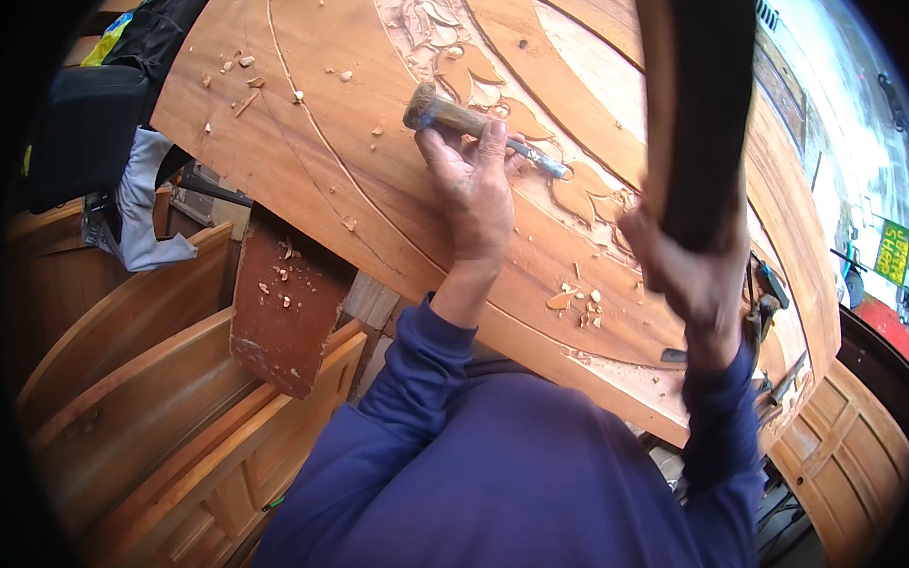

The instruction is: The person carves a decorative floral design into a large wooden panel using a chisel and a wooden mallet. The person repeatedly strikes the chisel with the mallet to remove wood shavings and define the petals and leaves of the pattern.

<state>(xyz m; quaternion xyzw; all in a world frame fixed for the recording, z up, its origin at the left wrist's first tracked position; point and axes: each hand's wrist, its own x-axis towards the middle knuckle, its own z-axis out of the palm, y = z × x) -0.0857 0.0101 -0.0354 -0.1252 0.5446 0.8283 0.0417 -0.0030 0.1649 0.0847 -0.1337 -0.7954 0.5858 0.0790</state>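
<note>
My left hand (479, 207) is closed round a wood-carving chisel (452, 114) with a wooden handle and a metal shaft. The chisel lies slanted, its handle end up to the left and its metal end down to the right, over the carved band. My right hand (687, 280), a little blurred, grips a dark wooden mallet (703, 112) raised close to the camera, hiding part of the work behind it. Beneath both hands lies a large wooden panel (324, 164) with leaf and flower relief (578, 193) cut along a curved band.
Wood chips (574, 300) lie scattered on the panel. Several carving tools (770, 290) rest at its right side. To the left are a black bag (90, 126), a grey cloth (145, 208), a reddish-brown board (285, 313) and leaning wooden panels (151, 374). Another panel (850, 438) stands at lower right.
</note>
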